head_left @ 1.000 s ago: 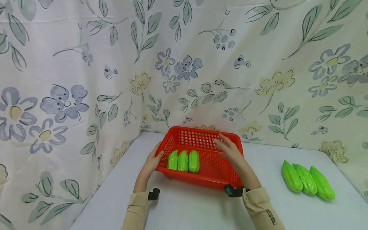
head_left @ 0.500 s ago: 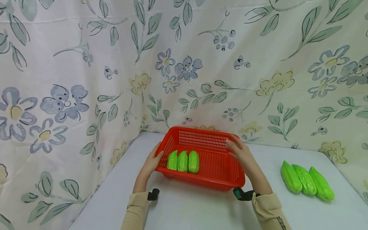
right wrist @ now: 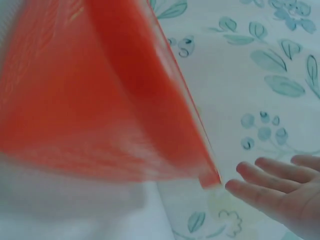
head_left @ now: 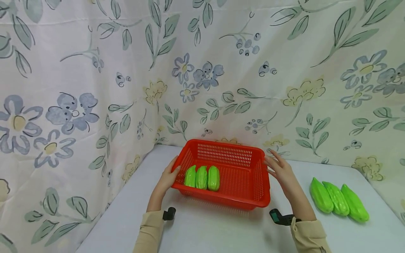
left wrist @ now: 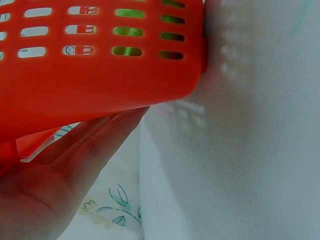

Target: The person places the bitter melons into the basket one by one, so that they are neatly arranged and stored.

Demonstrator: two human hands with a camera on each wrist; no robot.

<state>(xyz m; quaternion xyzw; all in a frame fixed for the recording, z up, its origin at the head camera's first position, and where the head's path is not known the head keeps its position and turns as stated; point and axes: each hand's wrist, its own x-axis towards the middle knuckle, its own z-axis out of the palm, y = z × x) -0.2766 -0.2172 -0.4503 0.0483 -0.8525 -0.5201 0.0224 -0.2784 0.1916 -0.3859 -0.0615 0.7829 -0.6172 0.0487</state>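
A red slotted plastic basket (head_left: 234, 201) stands on the white table. Inside it, on the left, three bright green, long, gourd-like vegetables (head_left: 201, 177) lie side by side. My left hand (head_left: 166, 178) grips the basket's left rim, thumb over the edge; in the left wrist view its fingers lie along the outer side, under the lip. Just off the right rim is my right hand (head_left: 282, 173), fingers spread and nothing in them. The right wrist view shows its fingertips slightly apart from the blurred basket corner.
Three more green gourd-like vegetables (head_left: 340, 199) lie together on the table's right side. Behind the table (head_left: 215, 232) and along its left side hangs a cloth (head_left: 221, 70) printed with flowers and leaves.
My right hand has moved rightward from over the basket's inside to just outside its right rim. The left hand and the vegetables look unmoved.
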